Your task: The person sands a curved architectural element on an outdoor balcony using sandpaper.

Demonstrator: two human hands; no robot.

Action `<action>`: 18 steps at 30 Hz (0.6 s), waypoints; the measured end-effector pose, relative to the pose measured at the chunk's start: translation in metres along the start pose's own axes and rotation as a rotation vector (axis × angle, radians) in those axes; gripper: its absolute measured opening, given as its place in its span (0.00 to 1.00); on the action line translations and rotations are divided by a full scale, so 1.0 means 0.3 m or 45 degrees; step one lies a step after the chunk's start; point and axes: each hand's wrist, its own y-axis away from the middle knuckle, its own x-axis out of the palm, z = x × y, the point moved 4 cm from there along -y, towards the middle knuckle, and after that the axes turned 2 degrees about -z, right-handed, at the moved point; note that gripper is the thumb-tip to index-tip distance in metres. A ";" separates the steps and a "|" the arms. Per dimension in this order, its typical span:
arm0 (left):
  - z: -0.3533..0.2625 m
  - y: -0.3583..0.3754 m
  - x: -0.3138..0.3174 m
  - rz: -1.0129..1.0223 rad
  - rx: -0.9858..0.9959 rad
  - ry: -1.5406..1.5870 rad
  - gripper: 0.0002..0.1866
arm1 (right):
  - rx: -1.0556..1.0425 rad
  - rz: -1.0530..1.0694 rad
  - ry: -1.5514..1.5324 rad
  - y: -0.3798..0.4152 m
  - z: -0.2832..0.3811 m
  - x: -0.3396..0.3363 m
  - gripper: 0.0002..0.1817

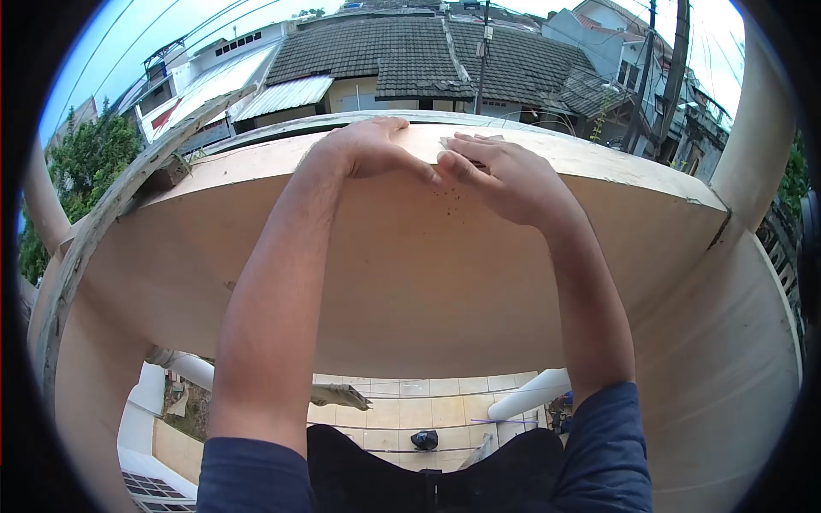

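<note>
Both arms reach forward to the top of a pale peach wall. My left hand rests on the wall's top ledge, its fingers bent over the far side and its thumb pointing right. Beside it, my right hand lies over the ledge with something thin and whitish at its fingertips, perhaps a cloth or sandpaper. The two thumbs nearly meet. Small dark specks dot the wall face just below them.
A weathered pole slants along the left. Round columns stand at both sides. Below are a tiled floor, a black bag and white pipes. Tiled roofs, wires and a utility pole lie beyond.
</note>
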 end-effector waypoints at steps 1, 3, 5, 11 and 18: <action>0.013 -0.018 0.011 -0.040 0.010 -0.042 0.75 | 0.160 0.067 0.136 -0.011 -0.001 -0.025 0.54; 0.014 -0.038 0.013 -0.077 0.026 -0.077 0.77 | 0.323 0.138 0.281 -0.019 -0.027 -0.023 0.52; -0.006 -0.013 0.004 -0.104 0.046 -0.188 0.78 | 0.191 -0.243 0.507 0.001 -0.046 0.022 0.49; 0.002 -0.018 -0.002 -0.107 0.074 -0.214 0.76 | 0.255 -0.220 0.463 0.012 -0.032 0.007 0.47; 0.005 -0.018 0.005 -0.096 0.095 -0.002 0.70 | 0.288 -0.318 0.447 0.014 -0.020 0.024 0.37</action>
